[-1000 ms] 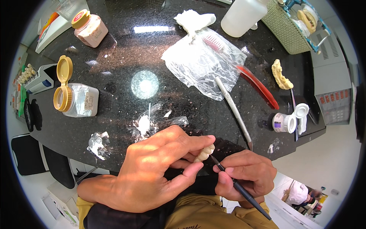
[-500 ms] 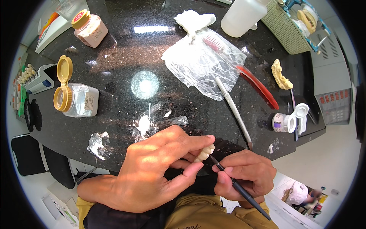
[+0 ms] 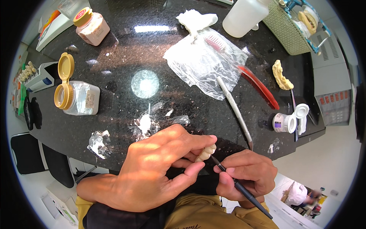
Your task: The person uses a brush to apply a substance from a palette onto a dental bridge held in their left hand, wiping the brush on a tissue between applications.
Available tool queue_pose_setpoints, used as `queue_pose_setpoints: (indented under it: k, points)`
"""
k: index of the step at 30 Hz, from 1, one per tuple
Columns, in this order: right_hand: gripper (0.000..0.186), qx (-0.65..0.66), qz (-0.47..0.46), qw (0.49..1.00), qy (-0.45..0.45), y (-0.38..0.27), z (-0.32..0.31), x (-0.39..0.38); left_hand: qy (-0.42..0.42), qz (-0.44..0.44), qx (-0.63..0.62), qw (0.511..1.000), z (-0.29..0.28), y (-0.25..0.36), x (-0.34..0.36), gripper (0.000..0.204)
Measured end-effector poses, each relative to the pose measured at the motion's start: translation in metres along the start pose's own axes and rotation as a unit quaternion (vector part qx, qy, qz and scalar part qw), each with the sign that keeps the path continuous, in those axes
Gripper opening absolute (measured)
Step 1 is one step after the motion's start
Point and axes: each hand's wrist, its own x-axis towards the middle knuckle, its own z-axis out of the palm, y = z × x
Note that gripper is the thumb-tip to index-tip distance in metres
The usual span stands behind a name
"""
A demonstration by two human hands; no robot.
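Between the thumb and fingers of my left hand (image 3: 152, 173) is a short curved row of cream-coloured false teeth (image 3: 206, 153), pinched at its ends. My right hand (image 3: 252, 171) grips a slim black pen-shaped tool (image 3: 249, 196) near its tapered front. The tool's thin tip points up and left and meets or nearly meets the lower right side of the teeth; I cannot tell if they touch. Both hands are just over the near edge of the dark counter (image 3: 126, 61). A grey metal-handled spatula (image 3: 236, 112) lies beyond my right hand.
White powdery smears (image 3: 145, 124) lie beyond my left hand. At left are an open clear jar (image 3: 82, 98) and a pink powder jar (image 3: 93, 30). A plastic sheet (image 3: 202, 63), red-handled brush (image 3: 263, 91), small open pot (image 3: 284, 123), yellowish cast (image 3: 281, 75) and basket (image 3: 284, 28) occupy the right.
The whole view has shifted very slightly. Both hands keep the same holds, the tool tip still beside the teeth.
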Motion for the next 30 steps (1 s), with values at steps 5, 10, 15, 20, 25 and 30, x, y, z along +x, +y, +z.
queue_pose_setpoints:
  k: [5, 10, 15, 20, 25, 30]
  points:
    - [0.025, -0.004, -0.007, 1.000, 0.004, 0.0014, 0.0015, 0.0001, 0.001, 0.001, -0.007, 1.000, -0.0001, 0.0004, 0.0003, 0.047]
    - [0.024, -0.009, -0.008, 1.000, 0.004, 0.0009, 0.0020, 0.0010, 0.004, -0.001, -0.009, 1.000, 0.0000, 0.0006, -0.0003, 0.047]
    - [0.024, -0.011, -0.008, 1.000, 0.003, 0.0017, 0.0021, -0.0001, 0.007, 0.000, -0.009, 1.000, 0.0005, -0.0005, 0.0000, 0.046]
    - [0.024, -0.015, -0.005, 1.000, 0.002, -0.0008, 0.0024, 0.0015, 0.005, -0.001, -0.008, 1.000, 0.0002, 0.0003, 0.0002, 0.046]
    - [0.025, -0.010, -0.004, 1.000, -0.001, -0.0007, 0.0004, 0.0003, 0.004, 0.000, -0.008, 1.000, -0.0003, 0.0003, 0.0000, 0.046]
    - [0.026, -0.009, 0.001, 1.000, 0.000, 0.0001, 0.0007, -0.0003, -0.001, 0.000, -0.007, 1.000, -0.0001, -0.0006, 0.0002, 0.047]
